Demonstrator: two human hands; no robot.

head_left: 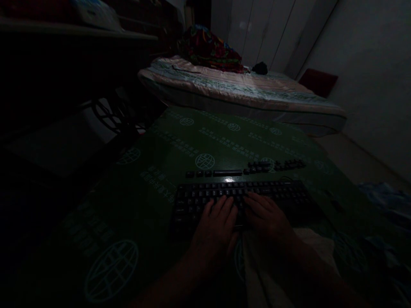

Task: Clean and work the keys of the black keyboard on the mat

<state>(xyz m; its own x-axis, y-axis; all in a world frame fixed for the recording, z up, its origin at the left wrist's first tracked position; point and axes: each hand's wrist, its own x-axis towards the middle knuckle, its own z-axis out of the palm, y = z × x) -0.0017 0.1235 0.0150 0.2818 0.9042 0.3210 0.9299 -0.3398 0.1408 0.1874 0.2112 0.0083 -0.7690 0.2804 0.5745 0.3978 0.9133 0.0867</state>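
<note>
Nearest lies a cloth [316,244]; the left hand [216,218] and right hand [268,214] rest unclenched on the keyboard [239,199], on a green table [160,149]. Loose keys [227,173] sit beyond; farther, a bed [231,87] holds a bunched blanket [208,49].

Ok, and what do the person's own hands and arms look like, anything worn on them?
The left hand and right hand are ungloved. No sleeve shows on the left forearm or right forearm. I can make out no watch, ring or marking, though the picture is very dark.
</note>
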